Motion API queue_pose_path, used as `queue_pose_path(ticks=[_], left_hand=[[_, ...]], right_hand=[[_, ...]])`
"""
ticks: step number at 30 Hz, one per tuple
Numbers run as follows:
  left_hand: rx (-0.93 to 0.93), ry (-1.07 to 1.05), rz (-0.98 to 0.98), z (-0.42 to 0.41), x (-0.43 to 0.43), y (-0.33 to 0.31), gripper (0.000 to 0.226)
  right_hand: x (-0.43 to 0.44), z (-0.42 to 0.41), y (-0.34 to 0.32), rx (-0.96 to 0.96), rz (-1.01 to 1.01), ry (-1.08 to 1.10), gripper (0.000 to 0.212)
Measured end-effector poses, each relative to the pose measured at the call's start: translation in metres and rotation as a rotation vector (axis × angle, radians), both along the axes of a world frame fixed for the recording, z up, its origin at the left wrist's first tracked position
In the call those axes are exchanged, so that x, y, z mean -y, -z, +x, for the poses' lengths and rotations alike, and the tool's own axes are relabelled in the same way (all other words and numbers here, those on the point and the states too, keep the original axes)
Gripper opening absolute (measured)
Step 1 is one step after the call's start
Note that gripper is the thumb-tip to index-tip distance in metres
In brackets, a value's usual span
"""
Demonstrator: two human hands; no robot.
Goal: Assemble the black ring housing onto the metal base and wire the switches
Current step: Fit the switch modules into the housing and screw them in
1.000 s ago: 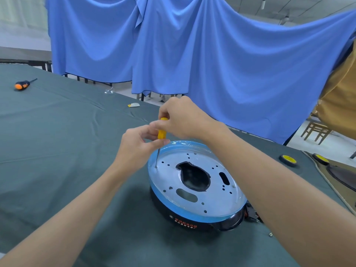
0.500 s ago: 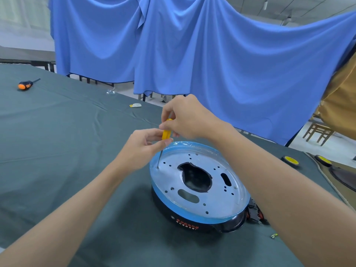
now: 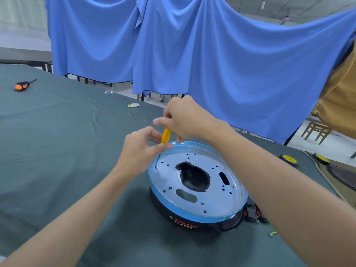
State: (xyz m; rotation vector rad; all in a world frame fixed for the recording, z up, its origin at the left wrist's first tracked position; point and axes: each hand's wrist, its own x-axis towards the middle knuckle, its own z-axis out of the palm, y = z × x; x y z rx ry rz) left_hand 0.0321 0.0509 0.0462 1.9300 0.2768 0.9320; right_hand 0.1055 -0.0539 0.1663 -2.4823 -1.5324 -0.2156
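The round metal base (image 3: pixel 212 197), covered in blue film and full of holes, lies on top of the black ring housing (image 3: pixel 192 220) on the green cloth. A yellow-handled screwdriver (image 3: pixel 166 136) stands with its tip in a hole at the base's left rim. My right hand (image 3: pixel 185 118) grips the top of the handle from above. My left hand (image 3: pixel 142 149) pinches the handle's lower end near the shaft. Red and black switches (image 3: pixel 253 211) poke out at the housing's right side.
An orange and black screwdriver (image 3: pixel 22 85) lies far left on the table (image 3: pixel 57 141). A small white and yellow scrap (image 3: pixel 133 105) sits near the far edge. Two yellow-topped discs (image 3: pixel 289 159) lie at right, and a small loose part (image 3: pixel 272 233) sits by my right forearm. A blue curtain hangs behind.
My right hand has lifted a little on the handle, so more of the yellow shows. The left hand keeps its pinch and the tip stays in the same hole.
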Motion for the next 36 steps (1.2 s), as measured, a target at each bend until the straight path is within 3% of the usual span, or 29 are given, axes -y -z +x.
queue_pose_path(ticks=[5, 11, 15, 19, 21, 26, 32, 36], left_hand=[[-0.036, 0.232, -0.075, -0.005, -0.006, -0.001, 0.009], [0.012, -0.001, -0.005, 0.001, 0.001, 0.002, 0.016], [-0.019, 0.185, -0.067, -0.003, -0.004, 0.0, 0.01], [-0.007, -0.007, 0.078, -0.001, 0.004, 0.005, 0.018], [0.017, -0.086, 0.059, 0.002, 0.006, 0.006, 0.018], [0.037, 0.226, -0.17, -0.004, -0.001, 0.003, 0.016], [0.086, -0.009, -0.063, 0.003, 0.002, 0.004, 0.017], [0.066, 0.121, -0.089, -0.002, -0.005, 0.003, 0.021]], right_hand=[[0.005, -0.002, -0.006, -0.01, -0.042, -0.081, 0.009], [0.0, 0.001, 0.0, 0.017, -0.026, -0.001, 0.041], [0.003, -0.001, -0.006, 0.036, -0.036, -0.096, 0.008], [0.001, -0.001, 0.001, 0.02, 0.038, -0.012, 0.029], [-0.001, -0.001, 0.002, 0.027, 0.009, 0.007, 0.036], [0.006, 0.0, -0.004, 0.028, -0.048, -0.102, 0.007], [-0.001, 0.001, 0.005, 0.083, -0.028, -0.012, 0.041], [0.004, 0.002, -0.001, 0.022, -0.031, -0.091, 0.008]])
